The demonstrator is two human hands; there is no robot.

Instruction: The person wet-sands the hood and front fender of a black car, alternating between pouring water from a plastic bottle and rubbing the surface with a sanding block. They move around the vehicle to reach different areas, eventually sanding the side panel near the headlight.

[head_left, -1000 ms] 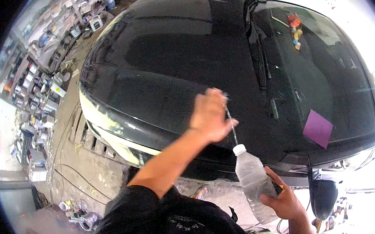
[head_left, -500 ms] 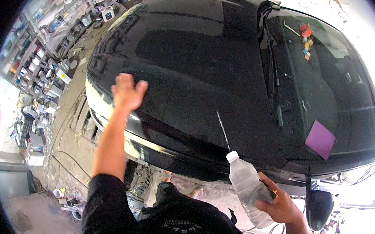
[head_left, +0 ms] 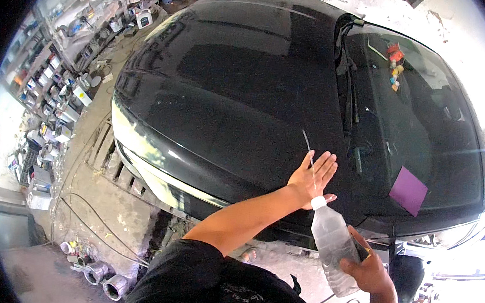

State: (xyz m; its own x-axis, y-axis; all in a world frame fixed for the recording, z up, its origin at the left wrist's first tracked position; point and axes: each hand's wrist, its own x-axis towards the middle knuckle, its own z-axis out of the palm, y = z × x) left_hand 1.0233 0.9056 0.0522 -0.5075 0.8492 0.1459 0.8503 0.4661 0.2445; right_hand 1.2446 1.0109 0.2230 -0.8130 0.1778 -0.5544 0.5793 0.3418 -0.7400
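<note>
My right hand (head_left: pixel 369 273) grips a clear plastic bottle (head_left: pixel 332 242) with a white cap, tilted with its cap toward the car. A thin stream of liquid (head_left: pixel 305 140) shoots from the cap over the black hood (head_left: pixel 229 109). Just beyond the cap is my left hand (head_left: pixel 316 173), fingers stretched out, over the hood's near right part; the stream passes in front of it. Whether the palm touches the paint is hard to tell. A small dark item with a yellowish edge shows by my right fingers, its kind unclear.
A purple square sheet (head_left: pixel 409 191) lies on the windshield (head_left: pixel 431 129); a red and yellow cluster (head_left: pixel 395 64) is near its far end. The side mirror (head_left: pixel 405 278) juts out at right. Crowded shelves (head_left: pixel 57 69) line the left; hoses (head_left: pixel 101 225) and metal cans (head_left: pixel 116 286) lie on the floor.
My left hand has swept right across the hood, from its front left part to just beyond the bottle cap. The bottle in my right hand has shifted slightly right, still squirting.
</note>
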